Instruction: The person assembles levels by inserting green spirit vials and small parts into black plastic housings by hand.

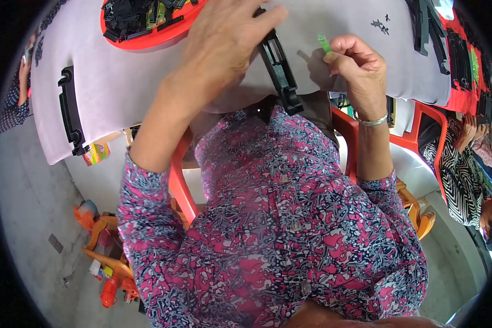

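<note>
My left hand (224, 41) reaches to the top edge of the view, its thumb lying across the far end of a long black plastic housing (280, 68) with slots along it. Some of its fingers are cut off by the frame, but the hand appears closed on that end. The housing slants toward me, its near end out past the table edge. To the right of it, my right hand (360, 60) is closed in a pinch on a small bright green translucent plastic strip (323, 42), which points up and away from the housing.
A red tray (147, 42) at the far left holds many small black parts. Another black housing (71, 109) lies at the table's left edge. Tiny black pieces (381, 26) and long black parts (420, 27) lie at right. Other people sit on both sides.
</note>
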A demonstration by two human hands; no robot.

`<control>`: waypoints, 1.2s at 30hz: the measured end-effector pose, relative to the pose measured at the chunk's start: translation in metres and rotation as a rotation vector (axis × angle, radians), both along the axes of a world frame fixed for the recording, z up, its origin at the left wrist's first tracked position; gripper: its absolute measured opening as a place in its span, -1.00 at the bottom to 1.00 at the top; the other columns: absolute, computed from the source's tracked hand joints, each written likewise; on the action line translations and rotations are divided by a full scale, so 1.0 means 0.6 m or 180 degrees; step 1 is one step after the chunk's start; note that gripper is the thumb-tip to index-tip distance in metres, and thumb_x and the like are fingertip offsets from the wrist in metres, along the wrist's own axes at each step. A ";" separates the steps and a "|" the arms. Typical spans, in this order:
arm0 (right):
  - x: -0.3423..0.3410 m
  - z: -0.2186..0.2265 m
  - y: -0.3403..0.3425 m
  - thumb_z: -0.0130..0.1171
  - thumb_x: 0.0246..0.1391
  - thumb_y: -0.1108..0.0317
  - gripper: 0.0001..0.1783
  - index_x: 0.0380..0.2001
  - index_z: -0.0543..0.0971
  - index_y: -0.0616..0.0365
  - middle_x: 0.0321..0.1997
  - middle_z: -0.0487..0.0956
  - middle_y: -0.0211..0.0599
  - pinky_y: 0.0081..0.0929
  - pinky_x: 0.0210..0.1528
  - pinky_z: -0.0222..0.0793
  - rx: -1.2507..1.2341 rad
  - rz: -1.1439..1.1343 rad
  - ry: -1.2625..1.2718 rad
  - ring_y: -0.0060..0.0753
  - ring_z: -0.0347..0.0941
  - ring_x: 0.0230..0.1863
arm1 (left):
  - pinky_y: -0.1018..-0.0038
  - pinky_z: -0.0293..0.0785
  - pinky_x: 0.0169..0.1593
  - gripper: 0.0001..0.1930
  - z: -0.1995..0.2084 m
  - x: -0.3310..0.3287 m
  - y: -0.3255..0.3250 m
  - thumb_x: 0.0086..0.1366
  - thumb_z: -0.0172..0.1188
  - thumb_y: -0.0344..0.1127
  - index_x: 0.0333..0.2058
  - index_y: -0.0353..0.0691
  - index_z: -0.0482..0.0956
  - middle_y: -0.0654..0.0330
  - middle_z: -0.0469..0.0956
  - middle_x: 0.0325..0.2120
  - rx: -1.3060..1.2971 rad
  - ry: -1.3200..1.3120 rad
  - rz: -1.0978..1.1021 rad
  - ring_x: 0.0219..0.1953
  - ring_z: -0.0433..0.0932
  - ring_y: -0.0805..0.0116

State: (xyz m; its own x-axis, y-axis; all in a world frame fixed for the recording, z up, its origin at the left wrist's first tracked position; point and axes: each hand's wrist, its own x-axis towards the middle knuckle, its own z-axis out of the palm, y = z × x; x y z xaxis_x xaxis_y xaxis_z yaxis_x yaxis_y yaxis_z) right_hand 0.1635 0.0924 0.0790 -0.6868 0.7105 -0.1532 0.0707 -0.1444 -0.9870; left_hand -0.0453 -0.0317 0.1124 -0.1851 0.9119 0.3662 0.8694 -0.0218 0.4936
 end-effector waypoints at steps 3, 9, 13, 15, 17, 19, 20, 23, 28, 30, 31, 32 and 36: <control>0.007 0.011 -0.003 0.22 0.05 0.63 -0.91 -0.36 0.62 0.24 -0.40 0.57 -0.58 -0.73 -0.31 0.33 0.0082 0.0007 -0.0111 -0.79 0.40 -0.38 | 0.21 0.39 0.03 -0.84 -0.003 -0.016 0.020 0.14 0.17 -0.49 -0.26 -0.27 0.54 0.07 0.45 -0.22 0.0261 0.0857 -0.0761 -0.10 0.48 0.10; 0.006 0.040 -0.014 0.23 0.07 0.60 -0.94 -0.36 0.62 0.25 -0.39 0.57 -0.59 -0.74 -0.31 0.34 0.0370 0.0065 -0.0307 -0.79 0.41 -0.38 | 0.28 0.40 -0.12 -0.87 0.007 -0.031 0.010 0.02 0.21 -0.53 -0.39 -0.28 0.55 0.13 0.46 -0.40 -0.0604 0.0497 -0.0740 -0.31 0.50 0.18; -0.011 0.045 -0.024 0.21 0.07 0.65 -0.91 -0.33 0.61 0.28 -0.37 0.59 -0.50 -0.70 -0.25 0.37 0.0846 0.0011 -0.0359 -0.76 0.42 -0.34 | 0.18 0.47 -0.34 -0.78 -0.038 -0.024 -0.034 0.08 0.30 -0.40 -0.27 -0.25 0.56 0.13 0.43 -0.49 -0.0211 0.0757 -0.0541 -0.40 0.54 0.09; -0.031 0.038 -0.023 0.30 -0.03 0.53 -0.90 -0.39 0.65 0.13 -0.49 0.61 -0.47 -0.59 -0.32 0.38 0.2021 0.0156 -0.0376 -0.63 0.49 -0.45 | 0.13 0.46 -0.31 -0.78 -0.036 -0.009 -0.066 -0.01 0.33 -0.39 -0.33 -0.22 0.57 0.12 0.44 -0.37 -0.0705 -0.0002 0.0073 -0.27 0.53 0.03; -0.042 0.042 -0.027 0.26 -0.01 0.59 -0.90 -0.37 0.63 0.20 -0.44 0.59 -0.46 -0.62 -0.31 0.40 0.2205 0.0449 -0.0499 -0.64 0.49 -0.42 | 0.14 0.46 -0.30 -0.77 -0.037 0.003 -0.080 -0.02 0.33 -0.41 -0.32 -0.22 0.56 0.12 0.43 -0.38 -0.0656 -0.0097 0.0310 -0.27 0.54 0.04; -0.061 0.051 -0.035 0.23 -0.03 0.60 -0.84 -0.33 0.63 0.21 -0.41 0.57 -0.37 -0.63 -0.32 0.44 0.2679 0.0767 -0.0803 -0.56 0.52 -0.41 | 0.14 0.46 -0.30 -0.75 -0.043 0.012 -0.089 -0.02 0.34 -0.42 -0.31 -0.22 0.56 0.11 0.43 -0.38 -0.0598 -0.0179 0.0575 -0.27 0.54 0.04; -0.069 0.050 -0.038 0.23 -0.03 0.60 -0.84 -0.33 0.63 0.21 -0.41 0.57 -0.37 -0.63 -0.32 0.44 0.2669 0.0786 -0.0791 -0.56 0.52 -0.41 | 0.19 0.46 -0.27 -0.71 -0.049 0.016 -0.092 -0.01 0.36 -0.44 -0.25 -0.24 0.58 0.09 0.45 -0.38 -0.0508 -0.0296 0.0612 -0.30 0.55 0.03; -0.088 0.045 -0.033 0.24 -0.03 0.53 -0.86 -0.33 0.63 0.18 -0.42 0.57 -0.33 -0.54 -0.33 0.45 0.2670 0.1064 -0.0870 -0.43 0.50 -0.45 | 0.20 0.47 -0.26 -0.68 -0.060 0.014 -0.090 -0.01 0.37 -0.47 -0.22 -0.25 0.58 0.08 0.45 -0.39 -0.0352 -0.0438 0.0619 -0.31 0.54 0.01; -0.130 0.003 -0.003 0.21 -0.08 0.42 -0.88 -0.44 0.57 0.23 -0.52 0.51 -0.16 -0.20 -0.37 0.39 0.3751 0.1014 0.1410 -0.07 0.46 -0.50 | 0.30 0.50 -0.22 -0.61 -0.057 0.010 -0.084 -0.01 0.43 -0.51 -0.14 -0.30 0.59 0.07 0.49 -0.36 -0.0295 -0.0743 0.0489 -0.31 0.58 0.08; -0.132 0.008 -0.004 0.21 -0.08 0.43 -0.89 -0.44 0.56 0.23 -0.53 0.48 -0.16 -0.16 -0.34 0.38 0.3615 0.1192 0.1334 -0.02 0.46 -0.47 | 0.35 0.53 -0.17 -0.58 -0.061 0.006 -0.084 0.00 0.44 -0.51 -0.10 -0.31 0.59 0.09 0.54 -0.32 -0.0285 -0.0973 0.0389 -0.27 0.62 0.14; -0.135 0.018 -0.006 0.21 -0.09 0.44 -0.89 -0.44 0.56 0.23 -0.54 0.46 -0.16 -0.13 -0.30 0.37 0.3483 0.1370 0.1257 0.03 0.47 -0.43 | 0.35 0.53 -0.17 -0.58 -0.064 0.005 -0.086 0.00 0.44 -0.51 -0.10 -0.31 0.59 0.09 0.54 -0.32 -0.0281 -0.0985 0.0401 -0.27 0.62 0.14; -0.136 0.037 -0.009 0.21 -0.09 0.44 -0.89 -0.44 0.56 0.23 -0.54 0.46 -0.16 -0.13 -0.30 0.37 0.3480 0.1390 0.1254 0.03 0.47 -0.43 | 0.37 0.54 -0.14 -0.57 -0.067 0.002 -0.088 0.02 0.44 -0.50 -0.09 -0.30 0.59 0.09 0.57 -0.29 -0.0302 -0.1044 0.0388 -0.25 0.63 0.16; -0.149 0.046 -0.011 0.20 -0.07 0.44 -0.89 -0.43 0.56 0.23 -0.52 0.47 -0.13 -0.14 -0.30 0.38 0.3500 0.1846 0.0091 0.02 0.48 -0.43 | 0.39 0.56 -0.07 -0.56 -0.065 -0.001 -0.084 0.05 0.44 -0.48 -0.04 -0.29 0.59 0.08 0.61 -0.24 -0.0402 -0.1026 0.0257 -0.18 0.66 0.19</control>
State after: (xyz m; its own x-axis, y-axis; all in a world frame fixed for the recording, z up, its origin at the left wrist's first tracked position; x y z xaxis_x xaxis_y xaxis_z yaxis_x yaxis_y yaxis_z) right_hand 0.0739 0.0861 0.1066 -0.9353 0.0431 0.3511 -0.1757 0.8049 -0.5668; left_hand -0.0459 -0.0822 0.0734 -0.3461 0.9240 0.1625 0.6650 0.1194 0.7372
